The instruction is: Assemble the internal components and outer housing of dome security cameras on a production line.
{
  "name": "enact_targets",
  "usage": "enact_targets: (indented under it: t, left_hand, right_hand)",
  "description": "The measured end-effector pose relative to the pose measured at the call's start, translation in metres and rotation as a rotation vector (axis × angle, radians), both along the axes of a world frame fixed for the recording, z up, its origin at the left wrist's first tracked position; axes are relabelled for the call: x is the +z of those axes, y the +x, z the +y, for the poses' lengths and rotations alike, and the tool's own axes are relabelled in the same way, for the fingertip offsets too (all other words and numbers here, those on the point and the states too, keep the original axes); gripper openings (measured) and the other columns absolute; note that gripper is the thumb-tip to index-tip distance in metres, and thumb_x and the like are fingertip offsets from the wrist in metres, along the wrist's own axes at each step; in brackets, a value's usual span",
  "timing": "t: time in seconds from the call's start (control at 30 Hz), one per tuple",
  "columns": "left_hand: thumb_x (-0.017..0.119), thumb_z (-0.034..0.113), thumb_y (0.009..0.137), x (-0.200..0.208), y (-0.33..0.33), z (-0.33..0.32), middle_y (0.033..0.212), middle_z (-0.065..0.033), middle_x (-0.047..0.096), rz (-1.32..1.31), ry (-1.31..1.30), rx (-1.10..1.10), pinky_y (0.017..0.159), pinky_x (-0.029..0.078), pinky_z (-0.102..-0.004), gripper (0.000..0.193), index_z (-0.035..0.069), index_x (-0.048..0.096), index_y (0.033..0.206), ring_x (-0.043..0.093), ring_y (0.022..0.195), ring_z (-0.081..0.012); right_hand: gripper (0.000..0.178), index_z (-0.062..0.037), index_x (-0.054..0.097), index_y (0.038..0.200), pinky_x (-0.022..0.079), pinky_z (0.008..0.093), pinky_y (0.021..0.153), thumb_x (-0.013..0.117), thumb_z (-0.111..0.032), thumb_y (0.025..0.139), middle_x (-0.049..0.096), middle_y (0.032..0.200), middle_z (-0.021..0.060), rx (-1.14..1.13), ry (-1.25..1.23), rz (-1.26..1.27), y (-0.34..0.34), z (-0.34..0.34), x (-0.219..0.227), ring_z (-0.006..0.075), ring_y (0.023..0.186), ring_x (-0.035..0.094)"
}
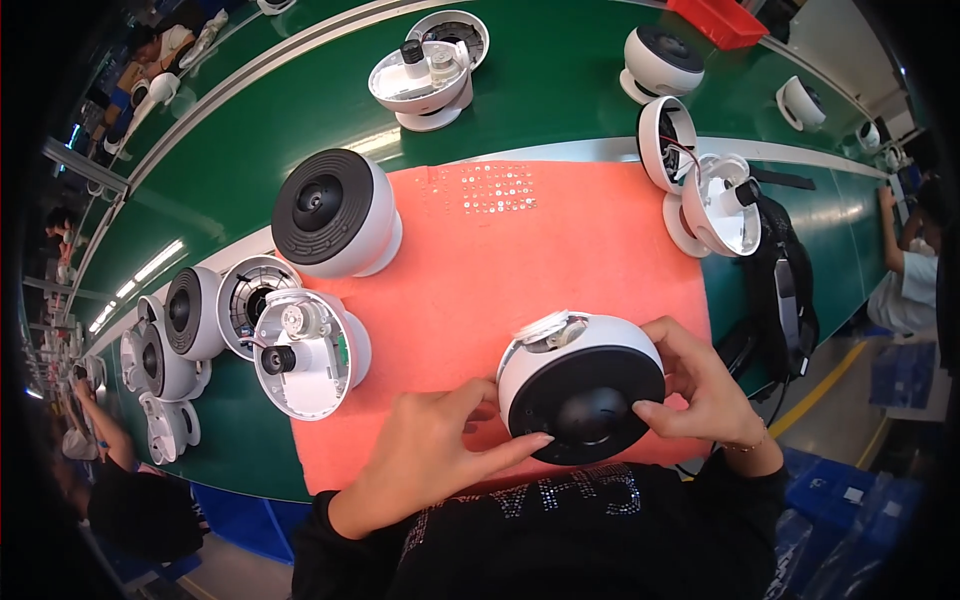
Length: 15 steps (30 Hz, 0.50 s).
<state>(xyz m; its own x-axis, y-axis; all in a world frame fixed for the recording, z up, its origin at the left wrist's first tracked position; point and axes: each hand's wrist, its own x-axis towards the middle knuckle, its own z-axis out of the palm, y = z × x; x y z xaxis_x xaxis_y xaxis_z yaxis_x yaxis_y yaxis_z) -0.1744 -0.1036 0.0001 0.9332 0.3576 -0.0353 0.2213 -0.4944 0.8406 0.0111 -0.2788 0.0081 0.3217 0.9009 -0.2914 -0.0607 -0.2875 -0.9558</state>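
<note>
At the near edge of the orange mat (470, 290), a round white camera housing (515, 368) with a black, domed front faces me. Both of my hands close round it. The thumb of my left hand (430, 435) presses near the lower left rim of the black front, with the fingers at the white side. On the other side, my right hand (705, 390) wraps the shell, its thumb on the black face. An opening at the top of the housing shows a pale loose flap and some inner parts. The underside is hidden.
Left on the mat stand an assembled camera (330, 210) and an opened one (305, 350). Another opened camera (715, 205) sits at the right, beside a black bag-like item (785, 290). Small screws (497, 188) lie in rows. Beyond, a green conveyor (540, 100) carries more units. Co-workers sit either side.
</note>
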Motion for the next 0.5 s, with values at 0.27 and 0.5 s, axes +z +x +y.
enact_targets:
  t: [0.27,0.5]
  left_hand:
    - [0.076,0.022,0.065,0.014,0.006,-0.002,0.053,-0.0103,0.061,0.269,-0.017,-0.061,0.047,0.047,-0.0232,0.031,-0.003,0.059,0.066,0.062,0.049,-0.0178]
    - [0.076,0.026,0.066,0.013,0.015,0.008,0.050,-0.0097,0.058,0.292,0.010,-0.060,0.043,0.042,-0.0229,0.034,-0.003,0.058,0.060,0.058,0.043,-0.0162]
  right_hand:
    - [0.025,0.0013,0.057,0.077,0.042,0.0295,0.049,0.064,-0.022,0.079,0.056,0.063,0.0120,-0.002,0.054,-0.613,0.003,0.017,-0.004,0.0225,0.052,0.057]
    - [0.031,-0.0012,0.055,0.071,0.039,0.0370,0.046,0.053,-0.029,0.086,0.053,0.057,0.0154,0.091,-0.024,-0.842,0.012,0.023,-0.008,0.0309,0.051,0.054]
